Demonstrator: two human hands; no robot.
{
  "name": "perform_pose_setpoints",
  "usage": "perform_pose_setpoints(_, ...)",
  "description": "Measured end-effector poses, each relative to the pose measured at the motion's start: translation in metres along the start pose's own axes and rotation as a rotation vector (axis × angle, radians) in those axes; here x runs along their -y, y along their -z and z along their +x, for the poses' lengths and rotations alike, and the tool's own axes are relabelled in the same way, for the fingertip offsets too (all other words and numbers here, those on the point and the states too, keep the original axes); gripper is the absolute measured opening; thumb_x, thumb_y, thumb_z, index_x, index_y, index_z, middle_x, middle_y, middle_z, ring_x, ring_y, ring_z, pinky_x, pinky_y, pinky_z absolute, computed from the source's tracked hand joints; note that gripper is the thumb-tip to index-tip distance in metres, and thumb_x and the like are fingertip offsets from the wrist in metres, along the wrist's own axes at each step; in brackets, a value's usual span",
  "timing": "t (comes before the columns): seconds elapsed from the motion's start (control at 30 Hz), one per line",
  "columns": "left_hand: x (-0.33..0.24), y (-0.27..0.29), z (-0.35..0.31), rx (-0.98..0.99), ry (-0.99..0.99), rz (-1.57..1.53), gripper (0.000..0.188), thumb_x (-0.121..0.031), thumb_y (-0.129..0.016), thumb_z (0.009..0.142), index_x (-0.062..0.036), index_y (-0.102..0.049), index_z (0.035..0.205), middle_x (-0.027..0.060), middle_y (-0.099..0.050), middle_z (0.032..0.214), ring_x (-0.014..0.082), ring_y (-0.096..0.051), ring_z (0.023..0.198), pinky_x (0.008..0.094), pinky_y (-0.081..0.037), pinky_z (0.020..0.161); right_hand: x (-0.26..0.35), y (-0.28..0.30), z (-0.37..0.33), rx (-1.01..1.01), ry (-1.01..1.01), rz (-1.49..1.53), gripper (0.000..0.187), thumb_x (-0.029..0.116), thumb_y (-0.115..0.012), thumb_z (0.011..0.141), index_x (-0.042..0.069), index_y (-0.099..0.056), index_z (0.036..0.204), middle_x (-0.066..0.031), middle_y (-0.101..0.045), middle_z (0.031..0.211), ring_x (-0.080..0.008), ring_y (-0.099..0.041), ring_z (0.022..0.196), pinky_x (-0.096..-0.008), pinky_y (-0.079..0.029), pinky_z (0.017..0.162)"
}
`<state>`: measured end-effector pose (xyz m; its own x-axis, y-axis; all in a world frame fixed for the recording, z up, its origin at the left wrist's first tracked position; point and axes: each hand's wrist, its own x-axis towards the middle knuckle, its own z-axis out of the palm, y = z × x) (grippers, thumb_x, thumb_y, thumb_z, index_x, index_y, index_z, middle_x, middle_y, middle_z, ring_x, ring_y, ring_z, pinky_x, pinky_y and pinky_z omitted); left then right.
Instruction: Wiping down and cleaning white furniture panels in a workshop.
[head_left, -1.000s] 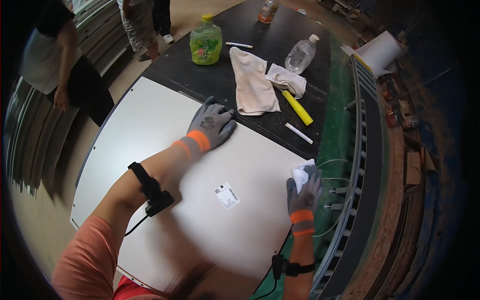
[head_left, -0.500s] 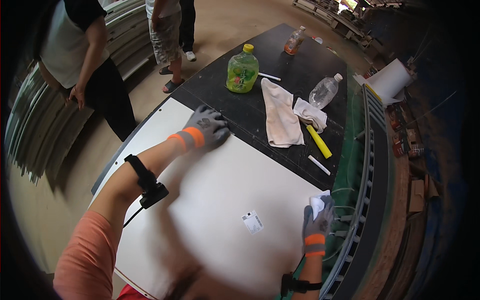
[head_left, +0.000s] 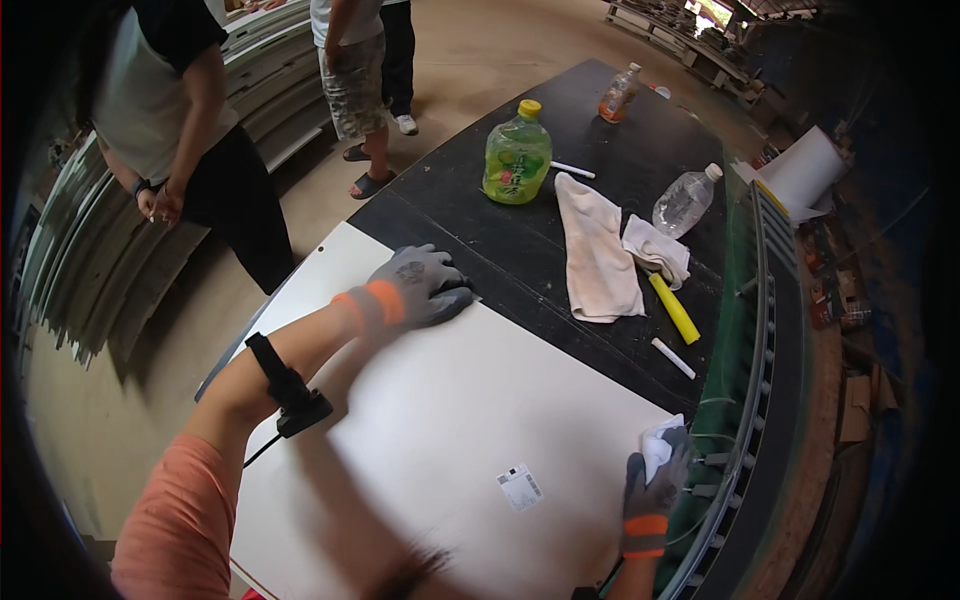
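White cloth [head_left: 655, 447] is gripped by the right hand [head_left: 663, 483] at the far right corner of the near panel [head_left: 430, 400], whose far edge is covered by the outspread left hand [head_left: 422, 285]. Beyond, the black table [head_left: 515, 265] is occupied by a beige rag [head_left: 598, 255], yellow tube [head_left: 675, 309] and clear bottle [head_left: 686, 205]; green liquid [head_left: 517, 180] is held in a yellow-capped bottle [head_left: 518, 152].

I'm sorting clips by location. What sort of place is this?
Probably a workshop or factory: pale panels stacked at left, a roller-lined rail at right, and a white board on a black table.
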<state>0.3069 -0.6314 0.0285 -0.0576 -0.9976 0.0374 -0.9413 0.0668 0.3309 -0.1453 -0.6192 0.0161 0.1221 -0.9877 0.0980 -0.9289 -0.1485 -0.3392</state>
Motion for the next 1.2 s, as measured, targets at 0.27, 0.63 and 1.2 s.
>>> perform_pose_setpoints(0.27, 0.012, -0.016, -0.004, 0.023, -0.102, 0.098, 0.057, -0.045, -0.041, 0.099, -0.0075, -0.046, 0.141, 0.0171, -0.045, 0.144, 0.0354, -0.036, 0.138, 0.0442, -0.028, 0.116, -0.010, -0.015, -0.007, -0.211, 0.191, -0.038, 0.066, 0.037, -0.061, 0.089, -0.005, -0.040, 0.135, -0.0260, -0.048, 0.132, -0.0445, -0.045, 0.122, -0.0481, -0.033, 0.105)
perform_pose_setpoints(0.63, 0.028, -0.009, 0.047, -0.013, -0.044, 0.067, 0.059, -0.046, -0.041, 0.098, -0.0100, -0.038, 0.145, 0.0201, -0.036, 0.149, 0.0412, -0.032, 0.138, 0.0492, -0.025, 0.115, 0.014, 0.009, 0.021, 0.087, 0.057, -0.152, 0.071, 0.021, -0.060, 0.083, -0.009, -0.032, 0.141, -0.0239, -0.034, 0.149, -0.0401, -0.030, 0.139, -0.0471, -0.022, 0.116)
perform_pose_setpoints(1.2, 0.067, 0.011, -0.398, -0.318, 0.774, -0.188, 0.057, -0.040, -0.047, 0.098, 0.0008, -0.043, 0.139, 0.0256, -0.048, 0.139, 0.0420, -0.049, 0.125, 0.0429, -0.040, 0.105, 0.345, -0.166, 0.037, 0.066, 0.618, -0.138, 0.080, 0.059, -0.043, 0.092, 0.002, -0.036, 0.147, -0.0172, -0.029, 0.156, -0.0324, -0.019, 0.146, -0.0462, -0.008, 0.120)
